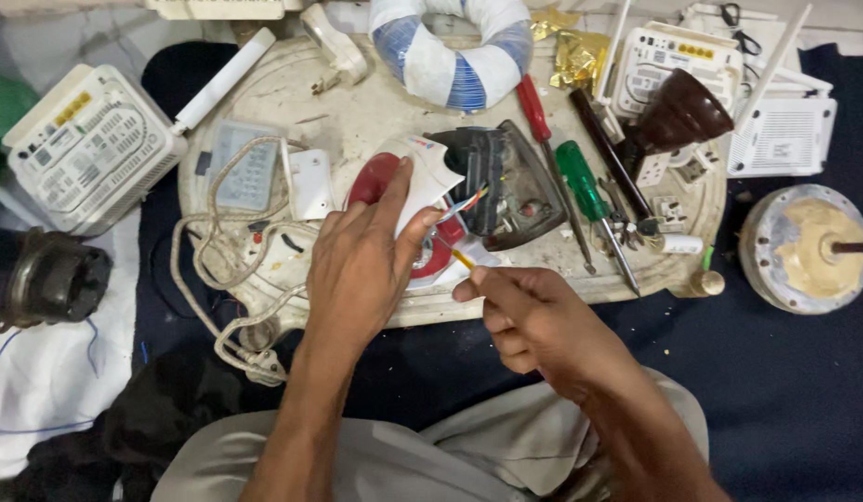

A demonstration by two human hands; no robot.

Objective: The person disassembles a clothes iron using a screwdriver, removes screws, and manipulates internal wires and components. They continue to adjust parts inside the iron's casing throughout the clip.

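An opened clothes iron lies on a round white board (pixel 375 102): its red and white body (pixel 422 172) sits beside the dark soleplate part (pixel 510 186), with coloured wires between them. My left hand (pixel 362 265) rests on the iron's body, thumb pressed on the white shell. My right hand (pixel 529 316) pinches a thin yellow-tipped tool (pixel 461 257) pointed at the wires. A braided white cord (pixel 222 270) trails off the board's left side.
A red screwdriver (pixel 535 112), a green screwdriver (pixel 585 191) and pliers lie right of the iron. White routers (pixel 87 149) (pixel 678 56), a blue-and-white taped ring (pixel 450 51), a brown lamp shade (pixel 678 116) and a motor part (pixel 808 246) surround the board.
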